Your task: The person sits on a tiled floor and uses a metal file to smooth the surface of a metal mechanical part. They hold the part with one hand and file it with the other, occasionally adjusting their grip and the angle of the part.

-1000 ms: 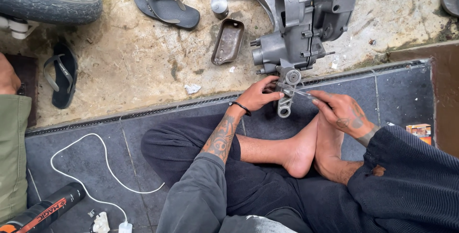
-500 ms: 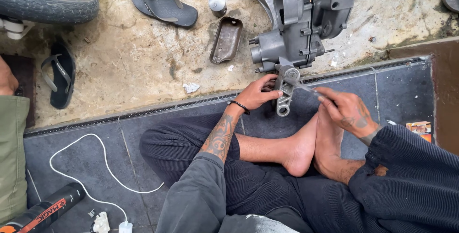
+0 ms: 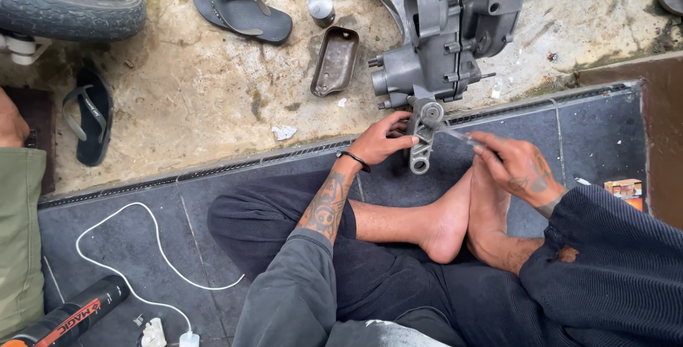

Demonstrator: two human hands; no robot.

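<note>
Two sandals (image 3: 240, 7), one tyre (image 3: 67, 2), one engine casing (image 3: 441, 27), one tray (image 3: 335, 61).

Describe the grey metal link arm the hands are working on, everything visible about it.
The link arm is a short, cast-looking part in dull grey metal, with a round eye at each end and an open slot along its middle. Its upper eye sits at the bottom of the engine casing; the lower eye hangs free over the dark tiled floor, just above the bare feet. The left hand grips it from the side. The right hand points a thin tool at its upper part; whether the tip touches is unclear.
</note>
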